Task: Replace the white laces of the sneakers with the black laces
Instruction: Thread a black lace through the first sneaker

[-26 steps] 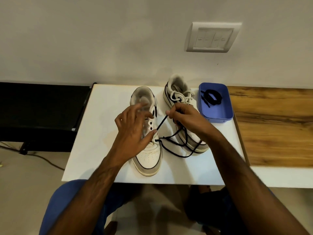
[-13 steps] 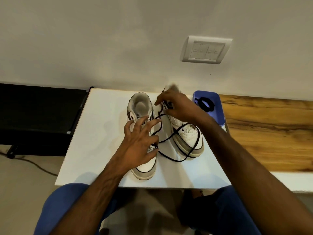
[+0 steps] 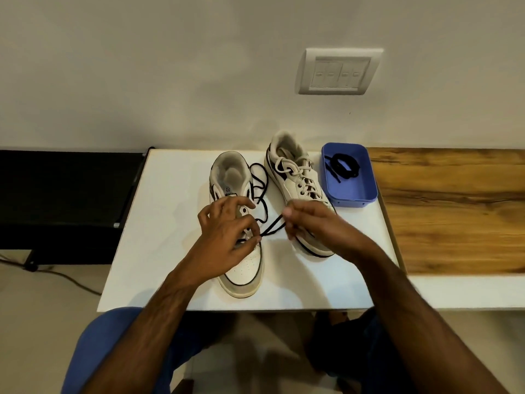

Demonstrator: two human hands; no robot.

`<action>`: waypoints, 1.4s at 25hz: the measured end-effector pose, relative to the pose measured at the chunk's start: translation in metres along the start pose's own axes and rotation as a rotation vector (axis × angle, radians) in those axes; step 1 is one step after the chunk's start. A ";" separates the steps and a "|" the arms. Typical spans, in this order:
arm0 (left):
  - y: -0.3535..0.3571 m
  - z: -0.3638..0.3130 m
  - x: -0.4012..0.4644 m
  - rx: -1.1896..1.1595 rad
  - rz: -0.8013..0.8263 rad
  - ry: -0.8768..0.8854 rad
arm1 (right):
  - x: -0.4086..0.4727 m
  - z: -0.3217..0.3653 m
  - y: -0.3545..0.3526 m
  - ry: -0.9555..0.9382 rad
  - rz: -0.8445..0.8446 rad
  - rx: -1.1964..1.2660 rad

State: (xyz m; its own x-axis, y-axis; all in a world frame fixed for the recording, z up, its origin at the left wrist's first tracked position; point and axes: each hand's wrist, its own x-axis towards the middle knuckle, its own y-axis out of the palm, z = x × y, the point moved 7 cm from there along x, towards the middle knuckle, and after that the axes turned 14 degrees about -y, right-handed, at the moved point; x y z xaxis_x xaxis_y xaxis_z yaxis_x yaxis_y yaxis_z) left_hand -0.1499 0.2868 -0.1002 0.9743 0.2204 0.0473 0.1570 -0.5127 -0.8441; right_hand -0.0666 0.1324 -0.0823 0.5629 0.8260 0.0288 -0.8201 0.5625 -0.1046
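Observation:
Two white sneakers stand on the white board (image 3: pixel 159 223). The left sneaker (image 3: pixel 244 268) has no white lace; a black lace (image 3: pixel 261 191) runs through its lower eyelets and loops loosely between the shoes. My left hand (image 3: pixel 227 237) rests on this sneaker's tongue area and pinches the lace at an eyelet. My right hand (image 3: pixel 315 226) pinches the same black lace a short way to the right and holds it taut. The right sneaker (image 3: pixel 298 177) still carries its white lace (image 3: pixel 295 169), tied near the top.
A blue tray (image 3: pixel 352 191) at the board's right holds a second coiled black lace (image 3: pixel 343 163). A wooden counter (image 3: pixel 454 211) lies to the right, a black surface (image 3: pixel 62 194) to the left, a wall switch plate (image 3: pixel 339 71) above.
My right hand came back from near the right sneaker's heel toward me and now holds the black lace taut beside my left hand. The lace slack now loops toward the back.

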 end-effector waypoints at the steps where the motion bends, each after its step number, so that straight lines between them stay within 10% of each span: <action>1: -0.001 0.000 -0.001 0.023 0.012 0.026 | -0.001 0.013 -0.015 -0.062 -0.150 0.172; 4: -0.004 -0.002 -0.002 0.045 -0.010 0.044 | -0.007 0.028 -0.043 -0.175 -0.428 0.496; 12: -0.024 -0.026 -0.002 -0.571 0.005 -0.104 | 0.006 0.013 0.025 -0.017 -0.010 0.037; 20: -0.047 0.023 -0.005 -0.227 -0.016 -0.055 | -0.010 0.006 -0.037 -0.072 -0.596 0.747; 28: -0.035 -0.022 -0.005 -0.491 0.023 -0.078 | 0.007 0.009 0.029 -0.014 -0.023 -0.007; 35: -0.053 0.013 -0.006 -0.392 -0.089 -0.193 | -0.002 0.011 -0.018 0.001 -0.274 0.006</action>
State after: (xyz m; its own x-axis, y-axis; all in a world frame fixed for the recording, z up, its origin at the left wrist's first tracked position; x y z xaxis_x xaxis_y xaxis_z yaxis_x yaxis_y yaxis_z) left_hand -0.1662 0.3229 -0.0627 0.9119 0.4099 -0.0213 0.3248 -0.7522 -0.5733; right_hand -0.0539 0.1205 -0.0699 0.7642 0.6426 0.0546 -0.6375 0.7655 -0.0874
